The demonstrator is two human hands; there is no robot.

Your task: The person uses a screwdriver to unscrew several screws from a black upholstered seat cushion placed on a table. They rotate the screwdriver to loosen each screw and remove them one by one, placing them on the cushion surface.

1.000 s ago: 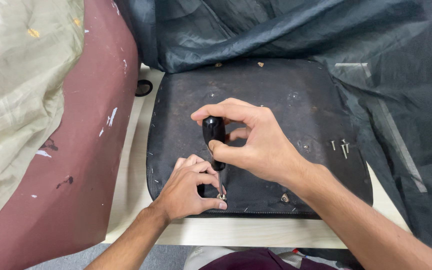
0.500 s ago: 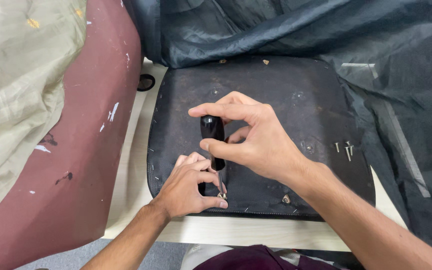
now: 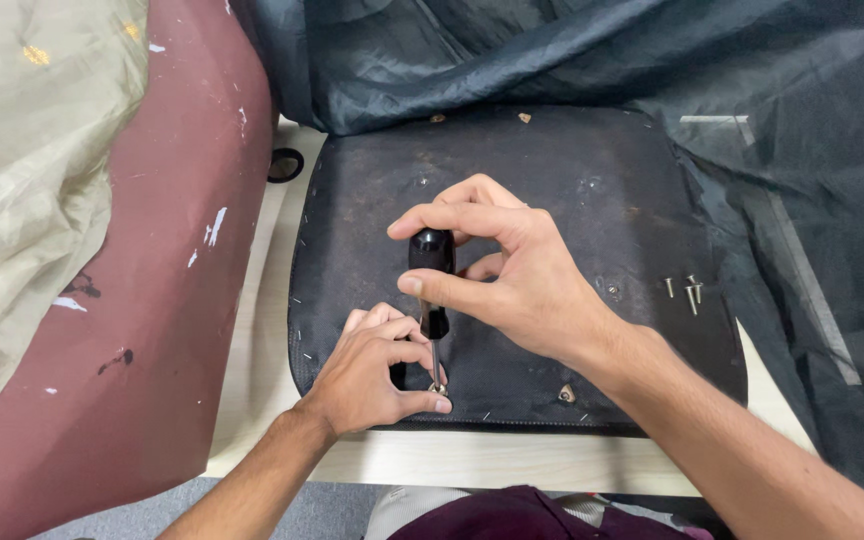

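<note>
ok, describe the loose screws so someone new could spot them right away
Start at the black seat panel lying flat on the pale table. Go to its right edge, past the right hand holding the black-handled screwdriver. The loose screws lie there: three small silvery pieces clustered together, unlike the tan scraps scattered elsewhere.

The dark, flat, fabric-covered seat panel [image 3: 572, 190] lies bare across its upper centre and right, offering open passage. At centre, both hands and the upright black-handled screwdriver [image 3: 432, 275] block the way. Loose metal screws [image 3: 684, 290] sit right of centre. Crumpled dark teal cloth [image 3: 552, 50] crowds the top and right edge; a maroon cushion [image 3: 142, 300] walls the left.
</note>
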